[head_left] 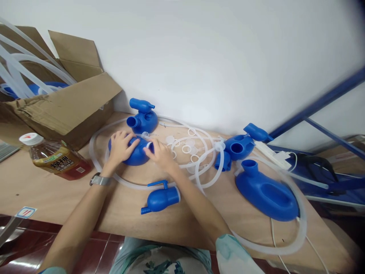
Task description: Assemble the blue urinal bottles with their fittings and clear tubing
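Note:
A blue plastic urinal bottle (pixel 137 156) lies on its side on the table, its neck toward the right. My left hand (pixel 121 147) grips its body from above, fingers curved over the plastic. At the neck, my right hand (pixel 162 155) pinches a white ring (pixel 149 146) with thumb and fingers; part of the ring is hidden. Nearer to me lies a blue spouted funnel piece (pixel 162 198) with a thin handle and a white rim. Clear rings and discs (pixel 186 148) are scattered to the right of my right hand.
Behind stands another blue bottle (pixel 146 121) with a funnel piece on top. More blue bottles (pixel 266 196) are at right. Translucent hose (pixel 212 182) loops across the table. At left are a drink bottle (pixel 61 158) and an open cardboard box (pixel 68 102) containing hoses.

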Demonstrator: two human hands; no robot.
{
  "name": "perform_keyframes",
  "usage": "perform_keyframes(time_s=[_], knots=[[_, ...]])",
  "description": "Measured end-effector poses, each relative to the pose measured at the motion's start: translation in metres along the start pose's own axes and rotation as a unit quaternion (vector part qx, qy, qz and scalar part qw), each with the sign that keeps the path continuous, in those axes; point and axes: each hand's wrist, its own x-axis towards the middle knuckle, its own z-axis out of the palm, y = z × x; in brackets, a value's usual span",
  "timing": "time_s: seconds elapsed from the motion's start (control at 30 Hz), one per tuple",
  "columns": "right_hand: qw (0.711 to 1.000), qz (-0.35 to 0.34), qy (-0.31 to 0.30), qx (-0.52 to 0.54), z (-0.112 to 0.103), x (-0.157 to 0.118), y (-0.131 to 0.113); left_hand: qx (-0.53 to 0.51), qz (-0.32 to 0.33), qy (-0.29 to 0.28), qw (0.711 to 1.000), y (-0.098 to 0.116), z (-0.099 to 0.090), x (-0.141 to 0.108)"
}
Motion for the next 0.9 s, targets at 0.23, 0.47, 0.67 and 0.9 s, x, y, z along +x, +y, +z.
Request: perform_keyframes(time_s=[0.23, 0.47, 0.67, 0.9], knots=[[0.977, -0.205, -0.004, -0.062, 0.002, 0.018, 0.017, 0.023, 0.026, 0.008, 0.999, -0.001, 0.001, 0.001], [0.927, -0.334, -0.045, -0.164, -0.009, 0.031, 0.033, 0.048, 0.033, 0.004, 0.998, -0.006, 0.005, 0.001], [0.821, -0.527, -0.188, -0.115, -0.014, 0.069, 0.031, 0.019, 0.045, 0.027, 0.998, -0.012, 0.008, -0.005], [0.831, -0.51, -0.213, -0.057, -0.002, 0.073, 0.034, 0.038, 0.048, 0.039, 0.997, -0.004, 0.011, -0.001]])
